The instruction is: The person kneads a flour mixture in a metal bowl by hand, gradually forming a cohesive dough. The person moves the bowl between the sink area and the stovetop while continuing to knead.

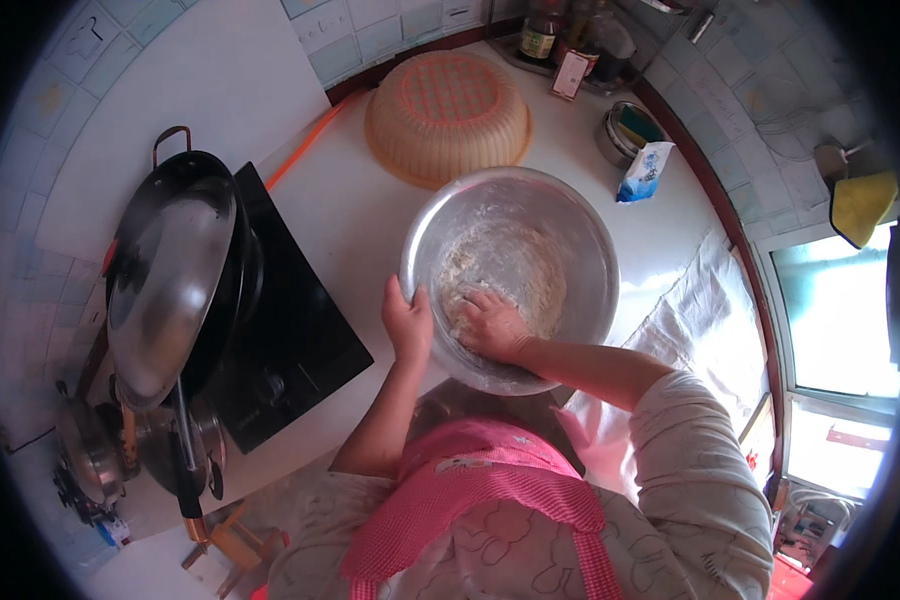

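A wide metal bowl (592, 247) stands on the white countertop in front of me. Loose, floury dough (544, 277) lies in it, with dry flour smeared up the inner wall. My left hand (408, 319) grips the bowl's left rim, thumb up along the edge. Inside the bowl, my right hand (493, 326) presses palm down into the lower left part of the dough. Flour coats its fingers, which are slightly apart. What lies under that palm is hidden.
An upturned woven plastic basket (450, 112) sits just behind the bowl. At left, a wok (221, 300) with a tilted metal lid (172, 292) stands on a black cooktop (300, 360). A blue-and-white packet (645, 172) lies at right, near a cloth (690, 322).
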Available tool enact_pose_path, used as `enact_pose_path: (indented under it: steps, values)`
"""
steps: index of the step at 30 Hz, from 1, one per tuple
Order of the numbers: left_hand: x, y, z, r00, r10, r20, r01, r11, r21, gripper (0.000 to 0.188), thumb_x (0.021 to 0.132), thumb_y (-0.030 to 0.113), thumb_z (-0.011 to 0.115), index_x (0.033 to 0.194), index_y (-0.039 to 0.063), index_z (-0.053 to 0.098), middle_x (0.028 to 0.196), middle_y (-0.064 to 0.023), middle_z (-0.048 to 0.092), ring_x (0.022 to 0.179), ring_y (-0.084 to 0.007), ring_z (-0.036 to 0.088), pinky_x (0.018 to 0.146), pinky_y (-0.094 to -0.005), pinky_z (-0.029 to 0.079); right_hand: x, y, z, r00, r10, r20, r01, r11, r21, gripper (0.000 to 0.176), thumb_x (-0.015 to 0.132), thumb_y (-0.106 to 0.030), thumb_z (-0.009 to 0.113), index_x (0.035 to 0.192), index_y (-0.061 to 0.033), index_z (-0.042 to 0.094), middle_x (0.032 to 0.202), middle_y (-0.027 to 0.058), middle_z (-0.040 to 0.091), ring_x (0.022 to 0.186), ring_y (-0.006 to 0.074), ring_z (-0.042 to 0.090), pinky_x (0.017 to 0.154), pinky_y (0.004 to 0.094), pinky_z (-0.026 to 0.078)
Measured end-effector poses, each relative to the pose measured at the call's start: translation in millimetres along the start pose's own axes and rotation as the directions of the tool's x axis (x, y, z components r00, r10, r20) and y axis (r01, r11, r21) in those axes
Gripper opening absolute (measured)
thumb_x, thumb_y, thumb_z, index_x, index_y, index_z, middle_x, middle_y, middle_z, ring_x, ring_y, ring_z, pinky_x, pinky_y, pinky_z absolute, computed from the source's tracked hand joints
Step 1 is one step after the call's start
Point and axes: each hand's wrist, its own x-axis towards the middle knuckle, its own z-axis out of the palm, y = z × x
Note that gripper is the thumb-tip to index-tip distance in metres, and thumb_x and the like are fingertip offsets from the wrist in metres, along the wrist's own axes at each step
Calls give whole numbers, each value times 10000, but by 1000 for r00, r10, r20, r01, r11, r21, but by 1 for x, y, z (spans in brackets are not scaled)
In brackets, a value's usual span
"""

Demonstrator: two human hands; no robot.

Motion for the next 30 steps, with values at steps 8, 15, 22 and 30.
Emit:
enact_pose_path:
  steps: [8, 15, 22, 30]
  values:
    - [-13, 0, -7, 999, 43, 18, -44, 994, 97, 361, 820, 70, 605, 1142, -46, 489, 974, -234, 611, 899, -369, 618, 767, -392, 479, 45, 8, 22, 976, -114, -185, 112, 994, -18, 233, 723, -317, 633, 761, -89, 598, 840, 79, 574, 803, 277, 561, 686, 397, 475]
    - [3, 5, -6, 999, 49, 23, -53, 976, 209, 406, 821, 141, 610, 1166, -26, 477, 976, -255, 610, 921, -401, 603, 776, -427, 477, 72, 6, 22, 981, 192, 24, -191, 981, -29, 303, 762, -393, 591, 755, -92, 618, 842, 102, 624, 829, 306, 603, 735, 419, 489]
    - [13, 10, -4, 998, 70, 9, -70, 966, 251, 395, 817, 152, 607, 1156, -1, 473, 957, -240, 619, 898, -410, 605, 757, -448, 479, 33, 45, -53, 998, 67, 20, -69, 994, 82, 344, 804, -406, 571, 932, -88, 604, 998, 132, 607, 914, 326, 591, 796, 430, 476]
    - [12, 8, -3, 994, 91, 53, -100, 971, 215, 350, 822, 118, 598, 1124, -17, 481, 926, -238, 615, 868, -407, 609, 740, -437, 474, 10, 38, -20, 997, -48, -59, 51, 997, 63, 251, 743, -277, 632, 848, -62, 557, 907, 116, 567, 901, 316, 573, 744, 422, 470]
